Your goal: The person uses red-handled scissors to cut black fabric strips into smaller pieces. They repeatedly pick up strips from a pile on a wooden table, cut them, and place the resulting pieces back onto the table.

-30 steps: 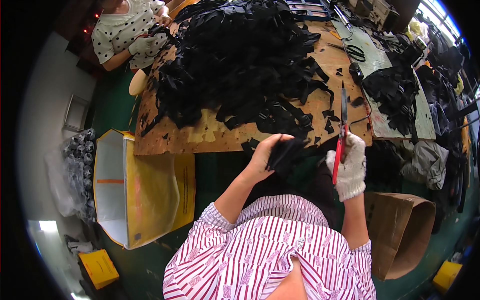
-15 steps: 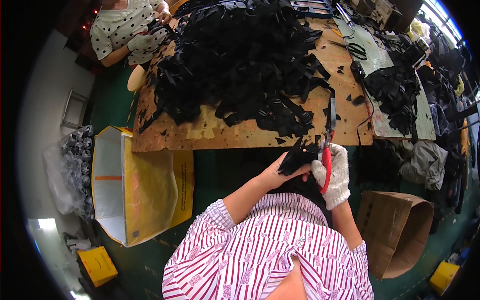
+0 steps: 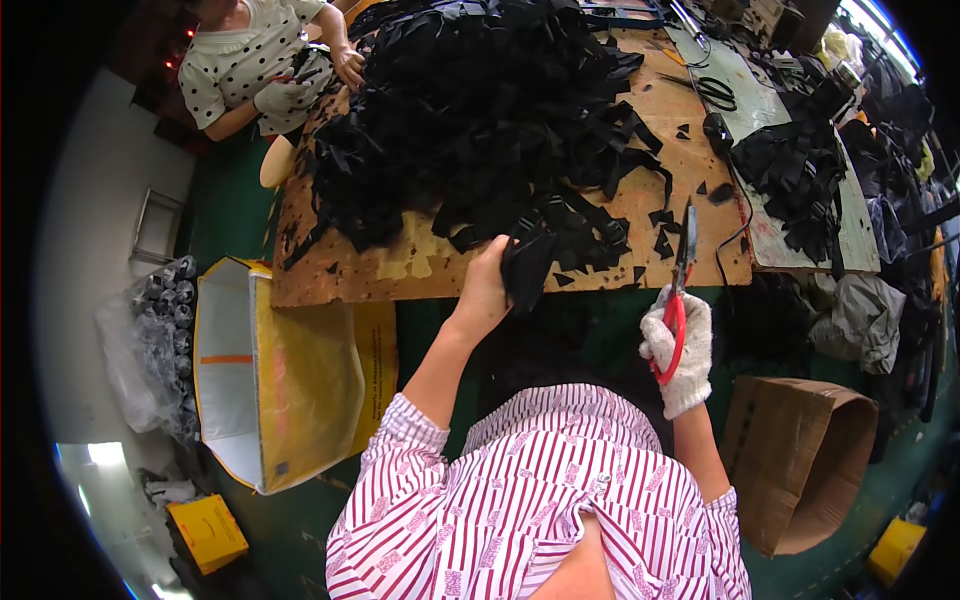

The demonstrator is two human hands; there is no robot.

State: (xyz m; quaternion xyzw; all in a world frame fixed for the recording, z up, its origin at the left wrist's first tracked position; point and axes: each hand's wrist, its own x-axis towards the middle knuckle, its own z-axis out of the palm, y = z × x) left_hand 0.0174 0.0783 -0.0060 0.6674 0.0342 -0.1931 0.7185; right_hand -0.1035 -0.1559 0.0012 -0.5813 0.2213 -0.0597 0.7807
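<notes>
My bare left hand [image 3: 483, 288] is closed on a black fabric piece [image 3: 528, 270] at the table's front edge. My right hand [image 3: 682, 360], in a white knitted glove, is closed on red-handled scissors [image 3: 686, 245], blades pointing up and apart from the fabric. A large tangled heap of black straps and cut pieces [image 3: 440, 110] covers much of the wooden table [image 3: 385, 280], with loose scraps and buckles along its near side.
A person in a polka-dot top [image 3: 235, 70] works at upper left, one hand gloved. A yellow bin [image 3: 310, 400] stands left, a cardboard box [image 3: 770, 460] right. A pale board [image 3: 850, 245] holds more black pieces. Black scissors [image 3: 712, 92] lie farther back, near a cable.
My left hand and fabric, beside the scissors half a second ago, have moved left and up. The scissors have shifted right. The other person's bare hand has come down toward the heap.
</notes>
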